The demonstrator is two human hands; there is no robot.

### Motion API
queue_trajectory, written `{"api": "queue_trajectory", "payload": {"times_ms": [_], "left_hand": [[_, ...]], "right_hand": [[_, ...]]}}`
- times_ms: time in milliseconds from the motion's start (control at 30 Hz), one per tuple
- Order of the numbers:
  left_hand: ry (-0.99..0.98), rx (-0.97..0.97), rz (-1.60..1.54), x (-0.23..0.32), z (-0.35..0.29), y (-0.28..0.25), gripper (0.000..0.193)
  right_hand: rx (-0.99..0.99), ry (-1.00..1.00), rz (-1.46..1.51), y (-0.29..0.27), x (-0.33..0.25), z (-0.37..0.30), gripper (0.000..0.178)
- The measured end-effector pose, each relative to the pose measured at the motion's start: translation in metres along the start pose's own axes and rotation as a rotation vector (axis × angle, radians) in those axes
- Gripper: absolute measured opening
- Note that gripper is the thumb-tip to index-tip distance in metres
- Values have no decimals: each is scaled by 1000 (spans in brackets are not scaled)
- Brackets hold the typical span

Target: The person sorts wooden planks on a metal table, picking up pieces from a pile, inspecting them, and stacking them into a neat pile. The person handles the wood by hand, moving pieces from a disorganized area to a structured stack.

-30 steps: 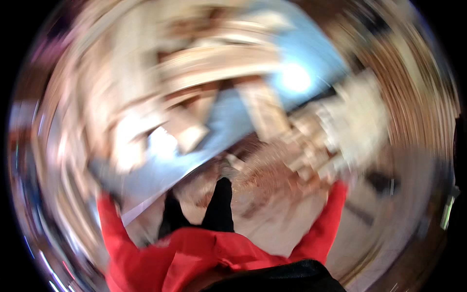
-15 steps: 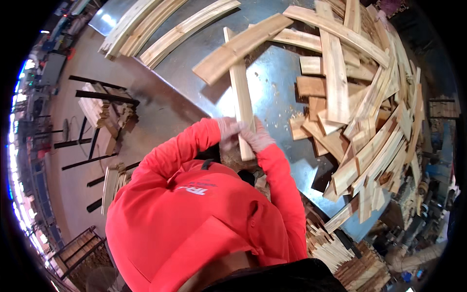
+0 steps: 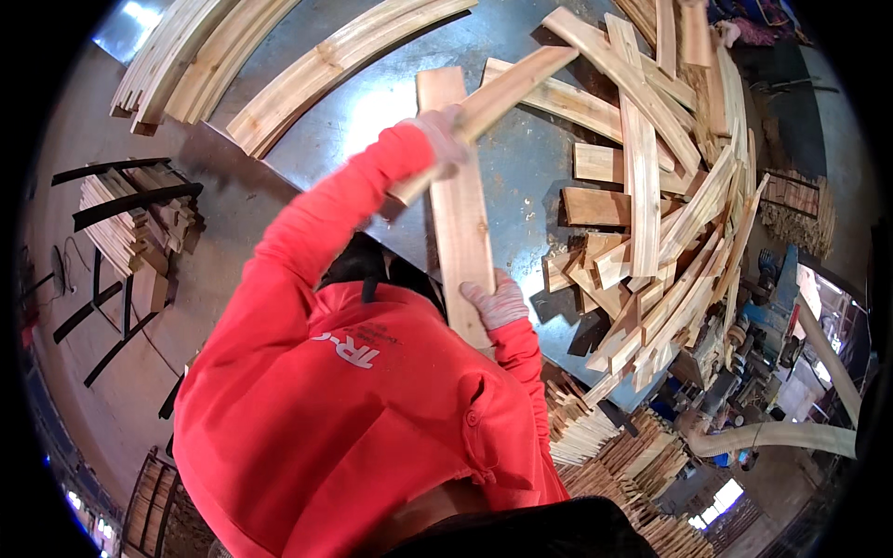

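My left hand [image 3: 445, 139], in a pale work glove, is closed around a slanting wooden plank [image 3: 516, 88]. That plank crosses over a second wooden board [image 3: 462, 214], which runs lengthwise toward my body. Close to the near end of this board, my gloved right hand [image 3: 498, 299] grips its right edge, the thumb on the upper face. Part of the left hand's grip is hidden behind its own fingers. Both boards are above or on a shiny metal table [image 3: 372, 121].
A loose heap of wooden boards [image 3: 642, 186] covers the table's right side. Longer planks [image 3: 344, 56] lie at the far left. On the floor at left stands a black metal rack [image 3: 139, 195] with stacked wood. More stacked strips [image 3: 614, 456] are at lower right.
My left hand has left the near end of the lengthwise board and moved up to the slanting plank, which has tilted. The right hand keeps the lengthwise board, now turned broad face up.
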State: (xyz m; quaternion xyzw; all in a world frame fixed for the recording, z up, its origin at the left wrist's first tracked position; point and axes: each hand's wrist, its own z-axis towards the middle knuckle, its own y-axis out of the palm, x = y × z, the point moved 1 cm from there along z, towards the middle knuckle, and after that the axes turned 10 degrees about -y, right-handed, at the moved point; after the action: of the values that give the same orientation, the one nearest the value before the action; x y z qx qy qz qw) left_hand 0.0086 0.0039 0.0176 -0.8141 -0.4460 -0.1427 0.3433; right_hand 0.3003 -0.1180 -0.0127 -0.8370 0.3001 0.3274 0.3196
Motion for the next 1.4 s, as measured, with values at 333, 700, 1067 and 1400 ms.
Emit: {"api": "queue_trajectory", "payload": {"times_ms": [333,700,1067,1400], "left_hand": [[44,69,-455,-69,7,58,49],[-93,269,-757,-67,41,117,51],[-121,527,121,-149,-14,-144,62],[-400,430,196,-195,66,-174,101]], "right_hand": [[174,-209,-584,-11,-74,106,41],[557,-413,-1485,-342,-139,285,108],[239,10,-1108,-332,-156,256,97],[-80,220,495,5,-124,212,37]]}}
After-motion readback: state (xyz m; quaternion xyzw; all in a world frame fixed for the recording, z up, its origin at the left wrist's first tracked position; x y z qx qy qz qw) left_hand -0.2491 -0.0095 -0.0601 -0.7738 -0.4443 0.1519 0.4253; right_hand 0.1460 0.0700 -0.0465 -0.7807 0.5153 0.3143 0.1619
